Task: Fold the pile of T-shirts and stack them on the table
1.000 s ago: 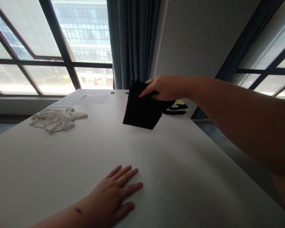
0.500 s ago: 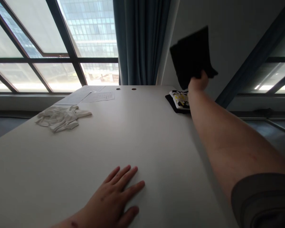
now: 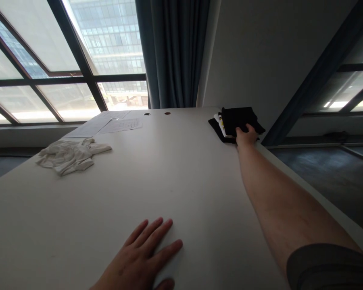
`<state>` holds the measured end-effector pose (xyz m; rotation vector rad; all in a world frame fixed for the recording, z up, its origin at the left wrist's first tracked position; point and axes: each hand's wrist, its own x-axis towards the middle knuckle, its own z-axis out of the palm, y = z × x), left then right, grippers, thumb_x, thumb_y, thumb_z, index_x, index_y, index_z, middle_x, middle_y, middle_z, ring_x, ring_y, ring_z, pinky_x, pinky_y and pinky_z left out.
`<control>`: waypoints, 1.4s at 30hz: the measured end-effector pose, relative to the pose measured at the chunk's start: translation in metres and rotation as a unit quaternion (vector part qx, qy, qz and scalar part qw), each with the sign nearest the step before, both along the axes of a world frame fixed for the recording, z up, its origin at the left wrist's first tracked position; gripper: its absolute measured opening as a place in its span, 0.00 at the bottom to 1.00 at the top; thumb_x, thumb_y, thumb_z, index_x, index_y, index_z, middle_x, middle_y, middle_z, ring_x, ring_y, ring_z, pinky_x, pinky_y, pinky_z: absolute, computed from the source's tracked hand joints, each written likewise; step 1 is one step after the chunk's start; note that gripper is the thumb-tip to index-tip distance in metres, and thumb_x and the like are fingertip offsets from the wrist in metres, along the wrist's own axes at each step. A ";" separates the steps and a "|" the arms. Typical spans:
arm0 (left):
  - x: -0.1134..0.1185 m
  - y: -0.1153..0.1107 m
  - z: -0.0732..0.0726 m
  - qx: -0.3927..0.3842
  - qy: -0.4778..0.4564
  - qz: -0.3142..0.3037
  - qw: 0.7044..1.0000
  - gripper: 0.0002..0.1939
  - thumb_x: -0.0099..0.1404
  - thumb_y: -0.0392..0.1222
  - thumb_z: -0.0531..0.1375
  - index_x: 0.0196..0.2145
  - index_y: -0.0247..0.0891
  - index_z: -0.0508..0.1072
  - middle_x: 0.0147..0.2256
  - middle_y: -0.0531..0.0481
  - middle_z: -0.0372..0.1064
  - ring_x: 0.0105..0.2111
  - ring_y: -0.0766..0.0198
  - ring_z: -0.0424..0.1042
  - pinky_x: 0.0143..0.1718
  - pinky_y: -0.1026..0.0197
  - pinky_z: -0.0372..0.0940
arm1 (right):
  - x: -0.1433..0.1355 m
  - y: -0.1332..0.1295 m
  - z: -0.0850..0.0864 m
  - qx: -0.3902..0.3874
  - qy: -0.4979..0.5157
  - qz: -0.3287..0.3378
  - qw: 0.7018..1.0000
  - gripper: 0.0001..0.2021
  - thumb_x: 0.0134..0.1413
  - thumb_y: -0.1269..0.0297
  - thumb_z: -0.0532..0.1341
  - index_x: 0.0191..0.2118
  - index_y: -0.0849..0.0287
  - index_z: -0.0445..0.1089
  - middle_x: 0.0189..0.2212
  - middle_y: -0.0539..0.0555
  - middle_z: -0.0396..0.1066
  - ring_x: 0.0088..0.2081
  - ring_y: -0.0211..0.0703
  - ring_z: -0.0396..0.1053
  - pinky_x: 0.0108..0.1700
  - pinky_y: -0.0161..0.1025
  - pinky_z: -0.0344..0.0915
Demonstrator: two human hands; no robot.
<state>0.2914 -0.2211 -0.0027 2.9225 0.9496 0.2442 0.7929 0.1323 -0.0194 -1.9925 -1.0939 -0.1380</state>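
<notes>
My left hand (image 3: 142, 255) lies flat on the white table (image 3: 169, 177) near its front, fingers spread, holding nothing. At the far right of the table, my right hand (image 3: 246, 135) grips the near edge of a folded black cloth (image 3: 238, 117). That cloth rests on a small stack: a white folded cloth with a black and yellow print (image 3: 220, 123) shows at its left side, and another black cloth (image 3: 217, 131) lies at the bottom. The fingertips of my right hand are partly dark against the cloth.
A crumpled white garment (image 3: 72, 155) lies on the table's left side. Behind it are sheets of paper (image 3: 121, 125) and two round holes near the far edge. Beyond stand windows, a blue curtain (image 3: 174, 56) and a grey wall.
My right hand has come down with the black cloth, which was in the air above the stack and now lies on top of it. My left hand stays flat on the table.
</notes>
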 end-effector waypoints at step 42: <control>-0.183 0.196 0.025 0.018 -0.094 0.585 0.806 0.25 0.76 0.42 0.52 0.65 0.26 0.66 0.65 0.29 0.66 0.67 0.45 0.60 0.68 0.43 0.52 | -0.182 -0.231 -0.042 -0.112 -0.271 0.446 0.846 0.29 0.70 0.52 0.51 0.69 0.55 0.69 0.70 0.64 0.64 0.72 0.64 0.57 0.71 0.64 0.55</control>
